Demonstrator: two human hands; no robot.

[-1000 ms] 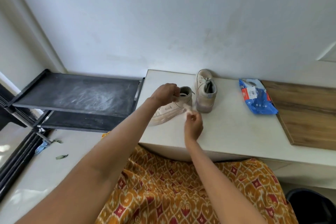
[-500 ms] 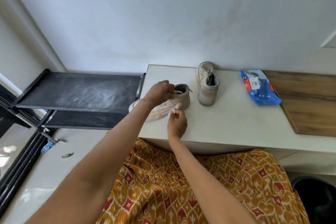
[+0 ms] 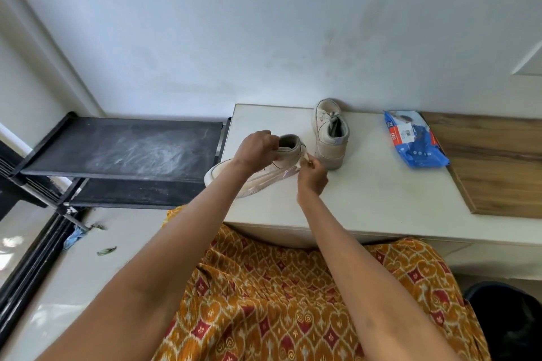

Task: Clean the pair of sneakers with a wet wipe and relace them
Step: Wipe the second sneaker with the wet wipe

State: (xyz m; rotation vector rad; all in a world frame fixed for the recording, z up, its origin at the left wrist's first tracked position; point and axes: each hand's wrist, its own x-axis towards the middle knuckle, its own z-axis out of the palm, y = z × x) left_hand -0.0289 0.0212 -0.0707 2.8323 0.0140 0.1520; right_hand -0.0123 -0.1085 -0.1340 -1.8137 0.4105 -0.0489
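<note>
On the white tabletop [image 3: 366, 199], near its left edge, the near sneaker [image 3: 264, 170] is lying with its toe pointing left and its heel to the right. Left hand [image 3: 256, 149] is gripping the collar at the shoe opening, fingers curled over the rim. Right hand [image 3: 312, 176] is pinching a wet wipe [image 3: 303, 160] between its fingers and pressing it against the heel end of that sneaker. Second sneaker [image 3: 330, 135] is standing upright just beside it to the right and farther back, heel facing the camera, toe toward the wall, laces showing in it. Blue wipes pack [image 3: 413, 139] is lying flat farther right, well apart from both shoes, its right edge touching a wooden board [image 3: 498, 164]. Black shelf rack [image 3: 117, 149] is sitting left of the tabletop. Orange patterned garment [image 3: 293, 302] is filling the near foreground; a dark bin [image 3: 510, 319] is showing at near right.
</note>
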